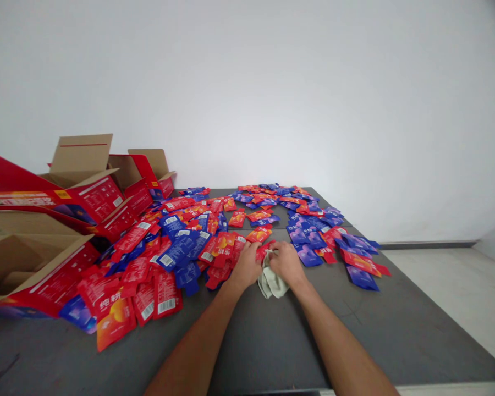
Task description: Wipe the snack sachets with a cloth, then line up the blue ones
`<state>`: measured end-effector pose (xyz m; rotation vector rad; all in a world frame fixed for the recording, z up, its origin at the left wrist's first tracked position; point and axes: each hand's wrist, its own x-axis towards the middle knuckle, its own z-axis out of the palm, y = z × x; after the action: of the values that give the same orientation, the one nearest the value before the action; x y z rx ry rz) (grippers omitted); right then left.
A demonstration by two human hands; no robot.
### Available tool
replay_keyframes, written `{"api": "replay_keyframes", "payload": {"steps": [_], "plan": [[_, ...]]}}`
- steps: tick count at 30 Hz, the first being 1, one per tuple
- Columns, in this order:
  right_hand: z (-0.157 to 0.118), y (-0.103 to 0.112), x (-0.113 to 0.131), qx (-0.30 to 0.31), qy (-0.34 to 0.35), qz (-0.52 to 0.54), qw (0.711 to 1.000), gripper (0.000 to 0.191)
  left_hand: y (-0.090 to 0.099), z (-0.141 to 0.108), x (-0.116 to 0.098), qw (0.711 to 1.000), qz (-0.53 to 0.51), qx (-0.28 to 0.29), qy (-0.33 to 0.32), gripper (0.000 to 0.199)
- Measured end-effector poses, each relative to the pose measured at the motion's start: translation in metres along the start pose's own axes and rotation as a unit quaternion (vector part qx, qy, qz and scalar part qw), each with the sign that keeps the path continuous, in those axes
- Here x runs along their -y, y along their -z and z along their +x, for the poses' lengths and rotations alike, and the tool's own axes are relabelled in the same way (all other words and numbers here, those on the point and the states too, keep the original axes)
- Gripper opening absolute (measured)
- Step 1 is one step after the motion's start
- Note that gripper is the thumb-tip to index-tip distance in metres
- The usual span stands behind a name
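A smooth, pale wall (280, 104) filled the background, above a light, matte floor (433, 291) at the right. The table (367, 335) had a flat, dark grey top with a seam across it and a few faint scratches.

Near its middle, the left hand (248, 265) had its fingers bent around the left edge of a small red packet (264, 251). The right hand (287, 264) was clenched on a soft, crumpled cloth (271, 281), pale greenish, its loose folds hanging toward the near side. The cloth lay between the hands, against the packet, which was partly covered by fingers and fabric.

To the left spread a thick heap of flat, glossy pouches (177, 250), red and blue, overlapping at all angles, some with white barcode panels facing up, others with printed round orange fruit. More pouches (309, 228) curved in a looser band along the far side and down the right, where their purple-blue faces caught the light.

At the far left stood open cardboard boxes (101, 195), shiny red outside and plain brown inside, their stiff flaps folded out at slants. The nearest pouches touched their walls.
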<state>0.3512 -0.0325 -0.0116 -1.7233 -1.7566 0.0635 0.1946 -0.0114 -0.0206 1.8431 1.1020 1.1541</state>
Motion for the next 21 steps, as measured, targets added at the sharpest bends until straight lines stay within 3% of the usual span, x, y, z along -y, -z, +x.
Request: {"api": "replay_keyframes", "payload": {"steps": [4, 7, 11, 14, 18, 21], "plan": [[0.002, 0.004, 0.008, -0.059, 0.034, 0.068, 0.995, 0.017, 0.010, 0.005, -0.006, 0.983, -0.146, -0.058, 0.090, 0.043], [0.001, 0.006, 0.018, -0.087, 0.082, 0.113, 0.986, 0.016, 0.014, 0.005, -0.012, 0.936, -0.309, -0.046, 0.162, 0.045], [-0.003, 0.004, 0.030, -0.083, 0.117, 0.151, 0.978, 0.018, 0.016, 0.004, -0.021, 0.867, -0.474, 0.006, 0.155, 0.051], [-0.006, 0.003, 0.034, -0.074, 0.143, 0.180, 0.971, 0.021, 0.020, 0.004, -0.024, 0.844, -0.514, 0.048, 0.148, 0.070], [-0.006, 0.003, 0.034, -0.066, 0.164, 0.194, 0.965, 0.024, 0.023, 0.000, -0.022, 0.843, -0.512, 0.088, 0.138, 0.090], [-0.003, 0.006, 0.029, -0.105, 0.133, 0.173, 0.970, 0.023, 0.022, -0.003, -0.022, 0.844, -0.511, 0.100, 0.130, 0.093]]}}
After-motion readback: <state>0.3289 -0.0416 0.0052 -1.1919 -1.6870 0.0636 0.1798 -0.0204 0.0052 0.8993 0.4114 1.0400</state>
